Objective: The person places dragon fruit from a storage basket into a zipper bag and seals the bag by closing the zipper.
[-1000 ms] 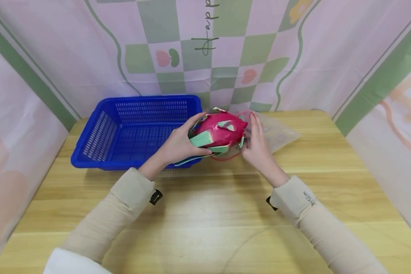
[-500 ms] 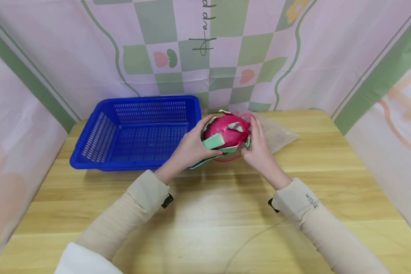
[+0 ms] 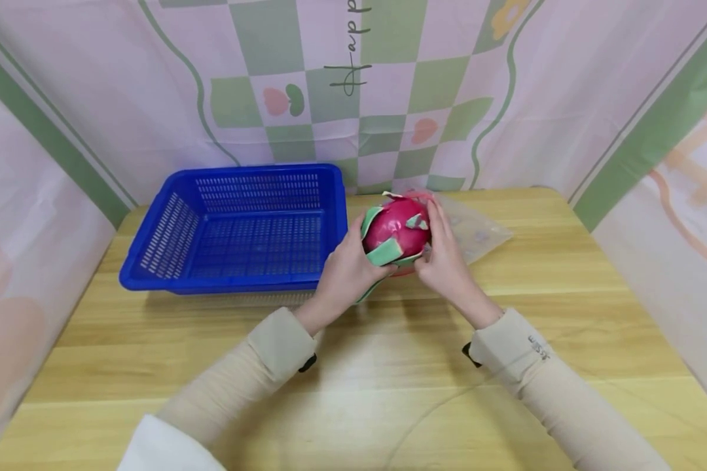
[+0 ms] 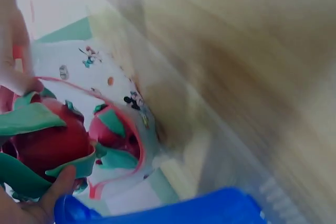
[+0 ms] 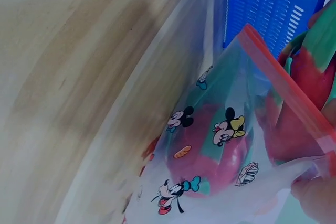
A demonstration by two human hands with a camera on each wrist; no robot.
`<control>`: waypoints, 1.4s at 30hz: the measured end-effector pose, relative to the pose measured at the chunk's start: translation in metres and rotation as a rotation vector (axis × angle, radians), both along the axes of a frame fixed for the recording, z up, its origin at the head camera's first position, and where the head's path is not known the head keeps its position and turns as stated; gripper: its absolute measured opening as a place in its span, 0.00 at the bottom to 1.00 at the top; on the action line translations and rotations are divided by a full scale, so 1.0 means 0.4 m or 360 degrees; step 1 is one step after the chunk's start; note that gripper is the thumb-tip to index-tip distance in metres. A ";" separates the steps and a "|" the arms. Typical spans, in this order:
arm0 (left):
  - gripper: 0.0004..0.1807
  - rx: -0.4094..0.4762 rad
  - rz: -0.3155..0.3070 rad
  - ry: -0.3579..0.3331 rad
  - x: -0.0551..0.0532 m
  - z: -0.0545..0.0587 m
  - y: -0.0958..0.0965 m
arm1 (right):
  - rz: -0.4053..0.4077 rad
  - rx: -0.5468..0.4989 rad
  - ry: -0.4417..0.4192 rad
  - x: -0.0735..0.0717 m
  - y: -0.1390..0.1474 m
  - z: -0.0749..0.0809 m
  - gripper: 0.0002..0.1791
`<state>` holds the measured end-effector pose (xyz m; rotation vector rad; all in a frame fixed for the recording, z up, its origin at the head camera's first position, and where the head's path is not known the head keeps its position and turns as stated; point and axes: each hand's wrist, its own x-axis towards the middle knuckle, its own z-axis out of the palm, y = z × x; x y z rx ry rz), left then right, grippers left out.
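In the head view my left hand (image 3: 346, 275) grips a pink dragon fruit (image 3: 396, 226) with green scales, right of the blue basket. My right hand (image 3: 448, 267) pinches the red-edged mouth of a clear plastic zip bag (image 3: 480, 229) printed with cartoon figures. From the left wrist, the held dragon fruit (image 4: 50, 135) is at the bag's open mouth. A second dragon fruit (image 4: 113, 135) lies inside the bag. Through the film, the right wrist view shows that inner dragon fruit (image 5: 210, 150). The fingers behind the held fruit are hidden.
A blue perforated plastic basket (image 3: 153, 281) stands on the wooden table (image 3: 353, 405), left of the bag. Patterned cloth (image 3: 383, 98) hangs behind the table and at both sides. A thin cable-like line (image 3: 424, 418) runs across the table's front.
My left hand has moved right with the dragon fruit, away from the basket and closer to my right hand and the bag's mouth. The fruit has turned somewhat. My right hand barely moved.
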<state>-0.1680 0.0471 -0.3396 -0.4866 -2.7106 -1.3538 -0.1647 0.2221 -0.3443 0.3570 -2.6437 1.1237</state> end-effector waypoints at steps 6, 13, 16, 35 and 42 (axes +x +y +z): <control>0.51 0.0143 0.0017 -0.0005 0.019 -0.024 0.025 | 0.0038 -0.0058 0.0015 0.002 0.023 -0.011 0.51; 0.51 0.0381 0.0016 -0.0349 0.014 -0.066 0.041 | 0.0080 0.0034 0.0082 0.010 0.031 -0.025 0.52; 0.52 0.0509 -0.0003 -0.0457 0.003 -0.083 0.046 | 0.0087 0.0028 0.0088 0.011 0.030 -0.026 0.53; 0.47 0.0569 0.0068 -0.0526 -0.027 -0.095 0.081 | 0.0043 0.0011 0.0031 0.018 0.029 -0.013 0.52; 0.46 0.0610 0.0011 -0.0677 -0.035 -0.096 0.088 | 0.0027 0.0022 0.0062 0.019 0.030 -0.013 0.52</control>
